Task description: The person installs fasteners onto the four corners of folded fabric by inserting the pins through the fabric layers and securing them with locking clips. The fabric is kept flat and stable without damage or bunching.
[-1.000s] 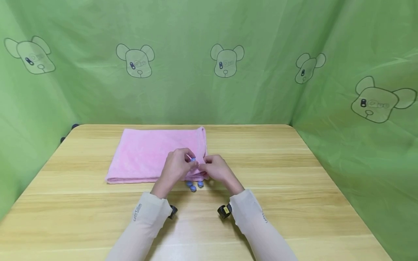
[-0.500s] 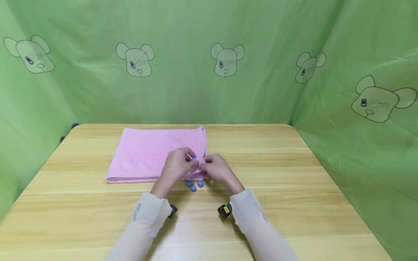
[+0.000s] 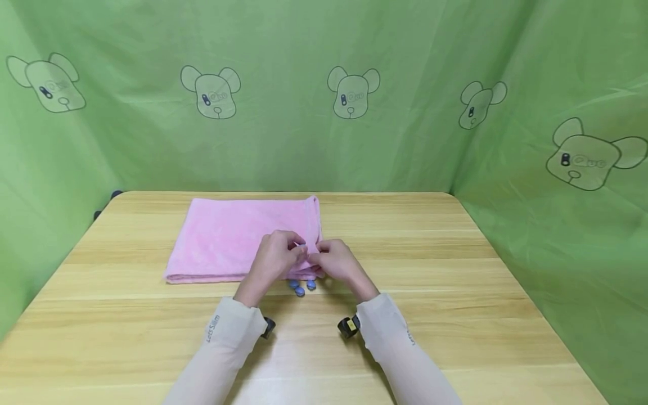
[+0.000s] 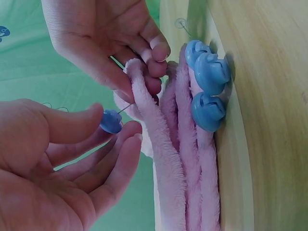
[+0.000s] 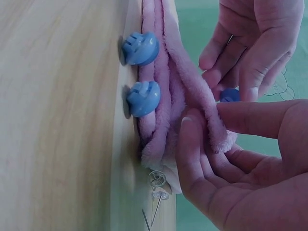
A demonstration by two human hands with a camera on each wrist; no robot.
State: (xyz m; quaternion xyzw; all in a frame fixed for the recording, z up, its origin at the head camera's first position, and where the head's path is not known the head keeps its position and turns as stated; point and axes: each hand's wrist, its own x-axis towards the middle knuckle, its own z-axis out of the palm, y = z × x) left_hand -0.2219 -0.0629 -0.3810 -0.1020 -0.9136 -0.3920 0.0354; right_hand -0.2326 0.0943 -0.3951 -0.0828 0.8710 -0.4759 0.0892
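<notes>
My pale sleeves [image 3: 233, 329] lie nearest, over the wooden table [image 3: 304, 360]; a little farther, three blue round pieces [image 4: 212, 73] sit just beside the near edge of the folded pink cloth [image 3: 233, 236], near its right end, with clear-headed pins [image 5: 157, 179] by the corner. Dragging the fabric could, I think, scatter these or leave a point where I might lean. Beyond them, my left hand [image 3: 275, 253] pinches another blue piece [image 4: 110, 121], its thin metal pin [image 4: 125, 109] aimed at the edge my right hand [image 3: 338, 261] lifts and pinches. I can't tell whether the tip has entered; my right fingers are right by it, so pushing too hard could prick me, and a loose pinch could let the layers slip. The cloth reaches back toward the green curtain [image 3: 283, 152]
</notes>
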